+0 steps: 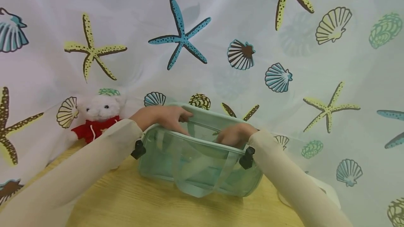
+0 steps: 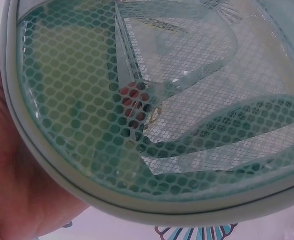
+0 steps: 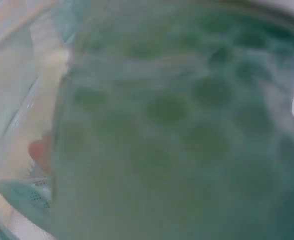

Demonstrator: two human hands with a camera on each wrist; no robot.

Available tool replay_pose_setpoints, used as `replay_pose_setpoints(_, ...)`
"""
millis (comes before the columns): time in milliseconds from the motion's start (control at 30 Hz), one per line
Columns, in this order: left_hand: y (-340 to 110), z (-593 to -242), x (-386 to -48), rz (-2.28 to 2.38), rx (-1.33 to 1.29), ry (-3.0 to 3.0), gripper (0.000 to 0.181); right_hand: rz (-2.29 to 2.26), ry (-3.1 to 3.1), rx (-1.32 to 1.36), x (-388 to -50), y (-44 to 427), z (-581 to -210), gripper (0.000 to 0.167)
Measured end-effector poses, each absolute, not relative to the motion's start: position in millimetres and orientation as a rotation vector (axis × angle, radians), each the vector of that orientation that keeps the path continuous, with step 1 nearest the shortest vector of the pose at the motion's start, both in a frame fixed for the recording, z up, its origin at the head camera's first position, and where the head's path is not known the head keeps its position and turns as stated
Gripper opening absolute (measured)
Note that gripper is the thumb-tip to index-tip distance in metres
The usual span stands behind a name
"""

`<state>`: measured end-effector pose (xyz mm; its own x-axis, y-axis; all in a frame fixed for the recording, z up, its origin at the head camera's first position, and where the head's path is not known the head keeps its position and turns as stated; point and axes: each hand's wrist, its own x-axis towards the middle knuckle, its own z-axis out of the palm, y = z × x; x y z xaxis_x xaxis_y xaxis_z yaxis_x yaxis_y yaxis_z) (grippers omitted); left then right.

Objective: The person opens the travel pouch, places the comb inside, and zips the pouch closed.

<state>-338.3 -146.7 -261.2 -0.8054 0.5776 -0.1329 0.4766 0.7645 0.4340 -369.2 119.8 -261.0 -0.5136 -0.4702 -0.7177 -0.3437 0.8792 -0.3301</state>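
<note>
A see-through mint-green bag (image 1: 202, 165) with mesh ends and strap handles stands on the table, its top unzipped. My left hand (image 1: 168, 116) holds the rim at the bag's left end, its fingers reaching over into the opening. In the left wrist view, the palm (image 2: 17, 175) lies outside the piped edge of the mesh end (image 2: 82, 100). My right hand (image 1: 235, 134) reaches down into the bag at the right, blurred and partly hidden by the front rim. In the right wrist view the mesh end (image 3: 161, 150) covers most of it; whether it grips something cannot be told.
A white teddy bear (image 1: 99, 109) in a red top sits left of the bag. A white object (image 1: 328, 192) lies behind my right forearm. The wooden table (image 1: 151, 206) meets a white curtain (image 1: 132, 16) printed with starfish and shells.
</note>
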Motion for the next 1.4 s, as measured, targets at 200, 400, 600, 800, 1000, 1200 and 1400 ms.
replay_pose_setpoints(200,-146,-263,-339,0.562,0.821,2.704,0.086,-0.112,2.164,-0.549,-360,128,-259,0.039)
replay_pose_setpoints(400,-145,-261,-339,0.581,0.814,2.697,0.086,0.126,2.217,-0.646,-355,134,-256,0.046)
replay_pose_setpoints(600,-163,-266,-343,0.756,0.851,2.662,0.091,0.022,2.347,-0.767,-340,122,-243,0.049)
replay_pose_setpoints(800,-204,-259,-340,0.858,0.874,2.811,0.056,-0.133,2.516,-0.949,-334,97,-238,0.045)
replay_pose_setpoints(1000,-232,-263,-333,0.859,0.780,2.810,0.035,-0.156,2.583,-0.929,-333,65,-238,0.050)
replay_pose_setpoints(1200,-235,-275,-331,0.940,0.811,2.762,0.035,-0.194,2.552,-0.779,-340,27,-244,0.053)
replay_pose_setpoints(1400,-233,-279,-331,0.953,0.803,2.817,0.024,-0.273,2.597,-0.738,-356,-2,-251,0.043)
